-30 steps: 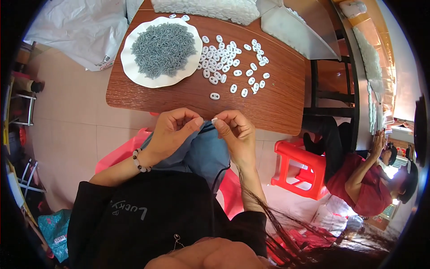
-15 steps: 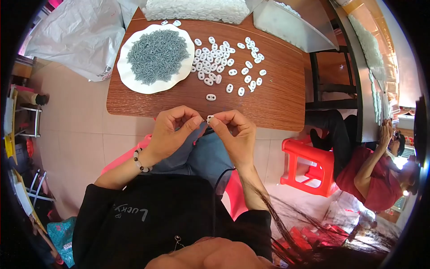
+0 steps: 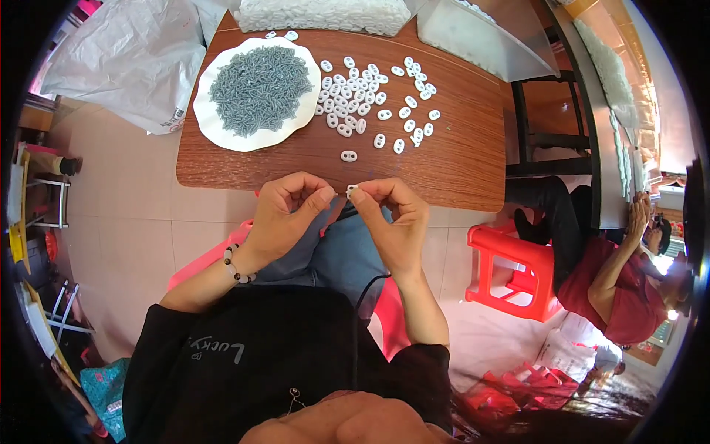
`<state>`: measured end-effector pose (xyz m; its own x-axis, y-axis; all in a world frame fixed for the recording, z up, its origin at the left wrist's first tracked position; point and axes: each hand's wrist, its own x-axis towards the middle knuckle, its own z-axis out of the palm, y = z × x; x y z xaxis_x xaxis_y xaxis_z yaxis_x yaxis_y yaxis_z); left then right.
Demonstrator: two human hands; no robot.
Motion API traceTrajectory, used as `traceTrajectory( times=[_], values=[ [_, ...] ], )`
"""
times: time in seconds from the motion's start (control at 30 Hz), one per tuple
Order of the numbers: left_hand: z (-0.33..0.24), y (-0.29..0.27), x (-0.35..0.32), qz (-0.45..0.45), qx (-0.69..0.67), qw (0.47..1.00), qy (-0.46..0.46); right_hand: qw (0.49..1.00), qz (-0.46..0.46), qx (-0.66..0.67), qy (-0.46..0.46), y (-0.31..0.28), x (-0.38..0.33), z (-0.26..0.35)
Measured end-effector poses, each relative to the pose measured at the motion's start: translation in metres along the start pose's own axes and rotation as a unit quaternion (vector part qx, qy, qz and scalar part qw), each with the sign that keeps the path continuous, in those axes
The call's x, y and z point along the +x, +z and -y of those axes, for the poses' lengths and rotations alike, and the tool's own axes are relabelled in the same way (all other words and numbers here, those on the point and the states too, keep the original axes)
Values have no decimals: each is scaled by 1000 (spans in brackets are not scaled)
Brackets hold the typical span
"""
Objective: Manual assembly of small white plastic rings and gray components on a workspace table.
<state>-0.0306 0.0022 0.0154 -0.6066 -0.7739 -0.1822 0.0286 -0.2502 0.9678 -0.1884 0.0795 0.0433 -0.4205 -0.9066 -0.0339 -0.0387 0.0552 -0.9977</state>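
My right hand (image 3: 392, 222) pinches a small white two-holed oval piece (image 3: 352, 189) between thumb and forefinger, just off the table's near edge. Beside it, thumb and forefinger of my left hand (image 3: 292, 211) are pressed together, pointing at that piece; whatever lies between them is too small to make out. One loose white oval (image 3: 349, 156) lies on the wood ahead of my fingers. Farther off is a scattered cluster of similar white ovals (image 3: 347, 96). A white scalloped plate (image 3: 214, 133) at the left carries a heap of small grey screw-like pieces (image 3: 260, 90).
The brown wooden table (image 3: 458, 163) has clear containers of white pieces (image 3: 322, 16) along its far side. A large white plastic bag (image 3: 133, 66) is at the far left. On the right stand a red stool (image 3: 510, 270) and a seated person in a dark red top (image 3: 614, 296).
My right hand has shifted slightly right and away from me with the white piece, widening the gap to my left fingertips. My left hand has barely moved.
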Motion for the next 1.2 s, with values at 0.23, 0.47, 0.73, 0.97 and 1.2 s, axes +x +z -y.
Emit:
traceTrajectory(
  times=[0.23,0.47,0.73,0.97,1.2],
  values=[
    [0,3,0,5,7,1000,-3,1000,6,-29,-2,-2,1,-5],
    [0,8,3,13,-26,1000,-7,999,6,-39,-13,-5,2,-12],
    [1,11,6,14,-40,999,-14,1000,6,-30,-5,-6,4,-11],
    [2,11,6,6,-43,999,-2,999,-5,-32,-10,-5,3,-13],
    [1,11,6,3,-42,999,5,999,5,-35,12,-4,3,-11]
  ],
)
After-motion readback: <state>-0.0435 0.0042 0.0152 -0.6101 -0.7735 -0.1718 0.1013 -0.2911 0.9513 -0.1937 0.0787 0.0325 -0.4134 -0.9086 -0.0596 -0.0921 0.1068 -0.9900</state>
